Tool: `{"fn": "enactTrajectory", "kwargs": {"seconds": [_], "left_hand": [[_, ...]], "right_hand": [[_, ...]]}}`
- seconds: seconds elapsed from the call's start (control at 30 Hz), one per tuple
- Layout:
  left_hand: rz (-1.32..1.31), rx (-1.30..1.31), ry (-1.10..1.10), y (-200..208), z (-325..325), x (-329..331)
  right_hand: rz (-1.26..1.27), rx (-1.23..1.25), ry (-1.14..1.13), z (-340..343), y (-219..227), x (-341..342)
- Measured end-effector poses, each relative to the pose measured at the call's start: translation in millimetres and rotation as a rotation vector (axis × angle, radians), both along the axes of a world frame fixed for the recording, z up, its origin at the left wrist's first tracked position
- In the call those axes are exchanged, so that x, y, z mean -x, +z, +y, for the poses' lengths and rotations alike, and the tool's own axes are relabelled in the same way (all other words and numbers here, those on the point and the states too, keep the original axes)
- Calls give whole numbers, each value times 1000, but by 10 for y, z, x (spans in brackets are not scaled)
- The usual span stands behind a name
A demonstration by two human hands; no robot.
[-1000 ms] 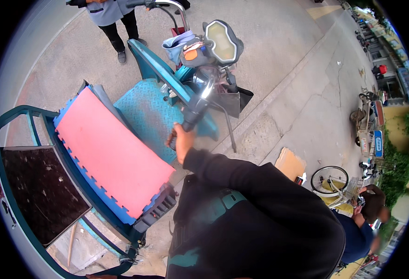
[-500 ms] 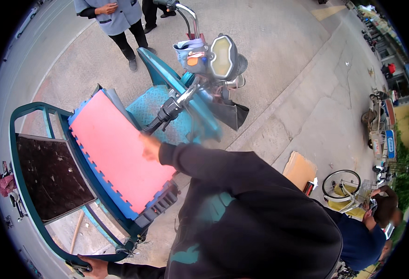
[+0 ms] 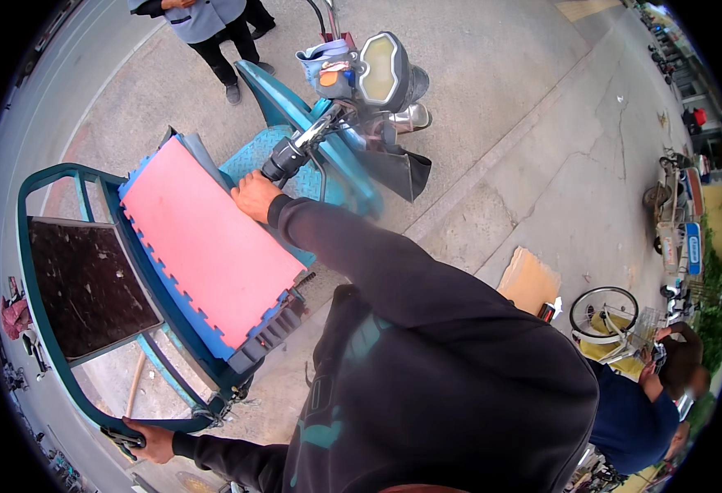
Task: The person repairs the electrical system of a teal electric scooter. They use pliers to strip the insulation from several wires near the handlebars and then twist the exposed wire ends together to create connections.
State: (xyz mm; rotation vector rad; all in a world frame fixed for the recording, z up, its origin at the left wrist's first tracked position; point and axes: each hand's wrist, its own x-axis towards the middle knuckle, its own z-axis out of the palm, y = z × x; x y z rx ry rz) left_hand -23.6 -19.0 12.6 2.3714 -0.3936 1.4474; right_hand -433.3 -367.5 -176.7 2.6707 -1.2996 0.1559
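Around the pink puzzle-edged mat (image 3: 213,246) we have a teal vehicle (image 3: 283,100), its ridged floor plate (image 3: 250,156) showing beyond the mat's upper right edge. To the mat's left stands the rounded teal frame (image 3: 34,283), which bends round below the mat's lower end as well. The mat's long axis slopes from upper left to lower right, and up and to its right we find the handlebar (image 3: 320,127), set roughly across that length, its near end pointing back at the mat's right edge. Our hands are well apart, one on either side of the mat. Our right hand (image 3: 254,195) is the nearer one to the handlebar: its fingers are wrapped round the black grip (image 3: 281,162), and it overlaps the mat's right edge in this view, though we cannot make out whether it touches the mat. Our left hand (image 3: 154,442) lies below and left of the mat's lower end, at the frame's lower corner, far from the handlebar. There it meets a small dark object (image 3: 122,441), but we cannot say whether the fingers close on that or on the frame.
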Motion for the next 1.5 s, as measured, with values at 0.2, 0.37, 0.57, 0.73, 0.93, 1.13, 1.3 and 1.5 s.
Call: {"fn": "enactTrajectory", "kwargs": {"seconds": [0.2, 0.37, 0.57, 0.73, 0.93, 1.13, 1.3, 1.5], "left_hand": [[14, -9, -8, -15, 77, 26], [-19, -18, -3, -60, 93, -42], [31, 14, 17, -56, 97, 61], [36, 15, 4, -74, 115, -33], [64, 29, -3, -101, 103, -153], [75, -19, 36, -95, 124, -188], [10, -22, 158, -303, 443, -370], [-85, 10, 17, -112, 40, -104]], "right_hand": [[121, -245, 7, -197, 121, -177], [169, -336, 20, -257, 149, -221], [-36, 180, -14, 167, 31, -6], [-18, 217, 46, 273, 116, 103], [151, -298, -67, -263, 131, -312], [16, -609, 337, -187, 764, 73], [-553, -492, 203, -461, 1556, 1424], [-11, -133, -492, -1757, 573, 3024]]}}
